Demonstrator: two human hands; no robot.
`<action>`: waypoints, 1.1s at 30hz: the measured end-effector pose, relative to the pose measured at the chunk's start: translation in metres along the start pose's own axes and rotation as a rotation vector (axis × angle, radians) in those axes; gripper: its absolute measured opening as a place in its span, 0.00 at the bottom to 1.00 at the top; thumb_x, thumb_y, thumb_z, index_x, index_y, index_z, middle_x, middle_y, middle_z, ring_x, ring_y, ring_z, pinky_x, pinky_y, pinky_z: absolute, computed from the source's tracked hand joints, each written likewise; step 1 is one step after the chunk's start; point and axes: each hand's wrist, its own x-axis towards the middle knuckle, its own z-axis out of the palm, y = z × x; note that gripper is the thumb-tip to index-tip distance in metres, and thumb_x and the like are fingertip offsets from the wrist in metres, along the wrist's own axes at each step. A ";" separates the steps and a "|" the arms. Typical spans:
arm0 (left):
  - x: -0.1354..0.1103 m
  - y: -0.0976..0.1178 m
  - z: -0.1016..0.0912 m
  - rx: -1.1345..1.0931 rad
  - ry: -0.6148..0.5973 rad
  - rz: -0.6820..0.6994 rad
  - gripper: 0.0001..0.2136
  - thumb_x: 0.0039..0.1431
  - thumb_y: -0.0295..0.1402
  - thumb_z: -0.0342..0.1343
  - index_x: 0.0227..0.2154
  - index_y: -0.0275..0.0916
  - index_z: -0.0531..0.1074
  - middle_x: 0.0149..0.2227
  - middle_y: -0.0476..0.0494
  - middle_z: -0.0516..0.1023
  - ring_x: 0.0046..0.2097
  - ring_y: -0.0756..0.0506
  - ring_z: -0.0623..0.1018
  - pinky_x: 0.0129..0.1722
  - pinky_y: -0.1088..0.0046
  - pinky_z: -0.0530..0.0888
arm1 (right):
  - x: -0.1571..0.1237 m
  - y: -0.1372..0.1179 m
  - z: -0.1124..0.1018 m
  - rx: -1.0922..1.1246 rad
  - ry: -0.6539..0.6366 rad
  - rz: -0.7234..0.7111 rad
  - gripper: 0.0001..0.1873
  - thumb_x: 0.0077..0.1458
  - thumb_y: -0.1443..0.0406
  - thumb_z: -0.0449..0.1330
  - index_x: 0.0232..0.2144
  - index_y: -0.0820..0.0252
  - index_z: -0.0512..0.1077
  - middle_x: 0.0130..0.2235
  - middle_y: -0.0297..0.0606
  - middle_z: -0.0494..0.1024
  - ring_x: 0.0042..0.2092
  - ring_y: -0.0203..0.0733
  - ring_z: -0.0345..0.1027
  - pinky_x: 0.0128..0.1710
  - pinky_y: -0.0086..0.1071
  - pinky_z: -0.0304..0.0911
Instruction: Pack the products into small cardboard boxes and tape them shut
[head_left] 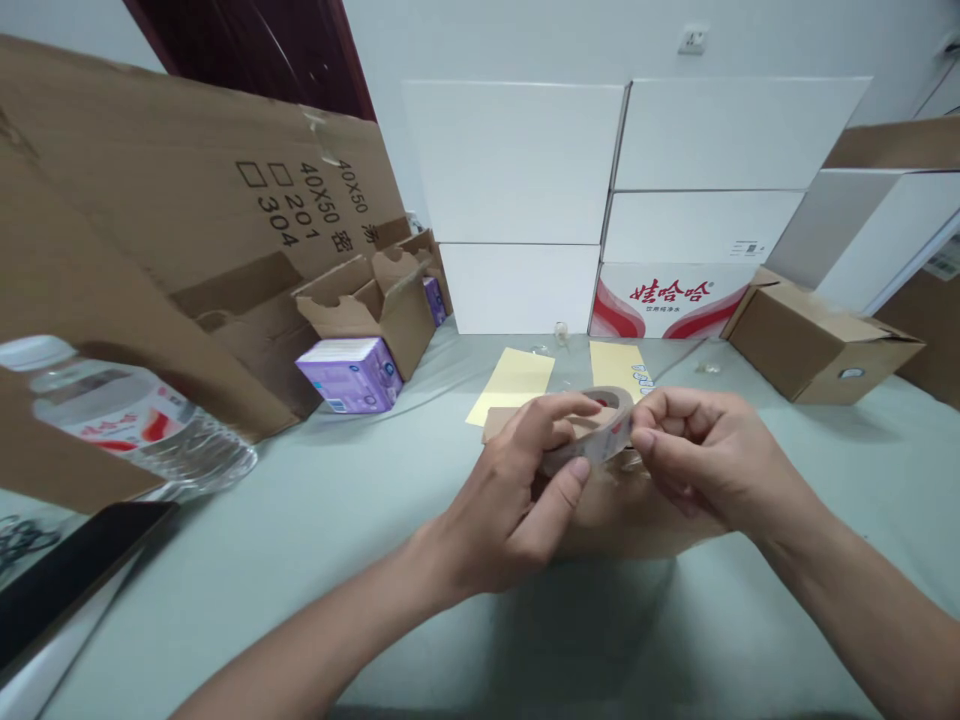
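My left hand (517, 490) grips a roll of clear packing tape (604, 440), its thumb on the outer side and fingers reaching into the ring. At the roll's right edge, my right hand (705, 445) is closed in a pinch. It seems to have the tape's loose end, though the clear film is hard to make out. Below both hands stands a brown cardboard box (622, 515), its top largely hidden by the hands and roll. Behind the roll lie two yellow paper sheets (517, 382).
Left are a water bottle (142, 415), a purple tissue pack (352, 375), an open small carton (382, 300) and a dark flat device (75, 580). White boxes (517, 160) line the back. A closed brown box (817, 335) stands at right on the green tabletop (337, 510).
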 end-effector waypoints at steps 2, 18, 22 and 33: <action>0.002 -0.003 -0.001 -0.014 0.019 0.037 0.11 0.63 0.26 0.47 0.47 0.43 0.64 0.38 0.47 0.80 0.38 0.46 0.79 0.52 0.61 0.71 | 0.002 0.001 0.000 0.064 0.020 0.013 0.15 0.45 0.59 0.68 0.22 0.59 0.66 0.13 0.23 0.61 0.13 0.26 0.50 0.10 0.20 0.46; 0.012 0.000 0.007 -0.552 0.286 -0.287 0.04 0.61 0.31 0.45 0.31 0.41 0.63 0.31 0.46 0.66 0.34 0.46 0.69 0.36 0.68 0.71 | -0.007 0.012 -0.013 -0.660 0.282 -0.653 0.27 0.56 0.61 0.64 0.57 0.55 0.65 0.53 0.45 0.73 0.51 0.46 0.70 0.48 0.38 0.70; 0.015 0.004 0.006 -0.603 0.262 -0.287 0.06 0.60 0.36 0.47 0.30 0.41 0.61 0.32 0.45 0.67 0.34 0.46 0.69 0.35 0.68 0.71 | -0.006 0.014 -0.013 -0.734 0.305 -0.682 0.08 0.61 0.67 0.56 0.43 0.54 0.70 0.42 0.38 0.79 0.41 0.41 0.75 0.36 0.29 0.69; 0.017 0.019 0.005 -0.279 0.167 -0.236 0.07 0.63 0.35 0.50 0.29 0.40 0.64 0.38 0.46 0.69 0.42 0.46 0.71 0.45 0.67 0.68 | -0.017 0.004 -0.006 -1.104 0.488 -0.872 0.16 0.54 0.76 0.50 0.41 0.53 0.66 0.29 0.34 0.80 0.24 0.37 0.72 0.25 0.29 0.64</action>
